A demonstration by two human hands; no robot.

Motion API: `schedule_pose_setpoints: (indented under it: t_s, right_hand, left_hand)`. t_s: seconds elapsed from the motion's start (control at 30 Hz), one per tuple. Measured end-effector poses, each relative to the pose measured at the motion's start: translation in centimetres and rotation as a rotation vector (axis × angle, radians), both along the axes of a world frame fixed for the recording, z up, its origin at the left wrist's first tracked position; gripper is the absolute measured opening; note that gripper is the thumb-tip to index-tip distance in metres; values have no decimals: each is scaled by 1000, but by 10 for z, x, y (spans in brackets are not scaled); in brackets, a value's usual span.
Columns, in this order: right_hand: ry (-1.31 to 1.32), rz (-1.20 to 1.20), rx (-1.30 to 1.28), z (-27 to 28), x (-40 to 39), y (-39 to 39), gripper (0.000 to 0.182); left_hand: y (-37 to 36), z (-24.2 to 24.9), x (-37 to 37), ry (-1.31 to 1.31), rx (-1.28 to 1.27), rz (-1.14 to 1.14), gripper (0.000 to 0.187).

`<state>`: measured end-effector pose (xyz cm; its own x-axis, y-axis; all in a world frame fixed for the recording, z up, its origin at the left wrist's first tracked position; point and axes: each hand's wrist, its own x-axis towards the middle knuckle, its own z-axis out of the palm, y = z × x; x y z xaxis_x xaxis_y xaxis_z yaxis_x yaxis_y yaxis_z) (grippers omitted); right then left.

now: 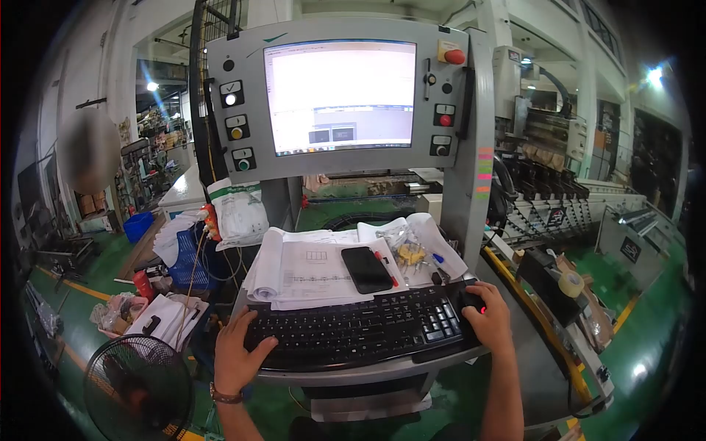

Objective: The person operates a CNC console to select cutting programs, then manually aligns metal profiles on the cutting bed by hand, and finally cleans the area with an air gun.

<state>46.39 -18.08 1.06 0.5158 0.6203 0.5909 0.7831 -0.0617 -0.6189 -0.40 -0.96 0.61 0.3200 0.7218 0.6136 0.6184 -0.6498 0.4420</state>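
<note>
My left hand (239, 348) lies at the left end of a black keyboard (360, 331), thumb and fingers apart, holding nothing. At the keyboard's right end, my right hand (489, 316) is wrapped over a dark computer mouse (471, 300) with a small red light. Behind the keyboard, printed drawing sheets (305, 268) are spread out, the left edge rolled. A black smartphone (366, 270) rests on them, with a red pen (387, 269) beside it. Above stands a control panel with a lit screen (340, 81), its windows too washed out to read.
A red emergency stop button (455, 56) sits at the panel's upper right. A plastic bag (409, 250) with small yellow parts lies on the papers. A black fan (137, 382) stands at lower left, and a tape roll (571, 284) lies right. Another person stands far left.
</note>
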Motion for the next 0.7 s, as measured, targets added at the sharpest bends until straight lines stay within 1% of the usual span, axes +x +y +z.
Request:
schedule_pose_setpoints:
  t_s: [0.33,0.47,0.5,0.57,0.6,0.63,0.7]
  right_hand:
    - [-2,2,16,3,-2,1,46]
    - [-18,-13,27,-3,1,1,45]
    - [-26,-22,18,-4,2,1,45]
    - [-14,-17,16,-4,3,2,45]
    - [-23,-14,24,-6,4,2,46]
    - [-10,-19,-11,-5,3,2,45]
    - [-25,-20,-4,-11,8,5,46]
  left_hand:
    - [3,-7,-2,-12,-19,12,71]
    - [4,-9,-2,-81,-17,-38,72]
    - [4,-8,-2,-52,-36,-24,71]
    - [5,-10,-2,-77,-59,-39,70]
    - [3,-6,-3,-26,-96,-4,70]
    - [2,-4,-3,-40,-116,-19,70]
    - [5,-8,-5,-12,-117,-15,65]
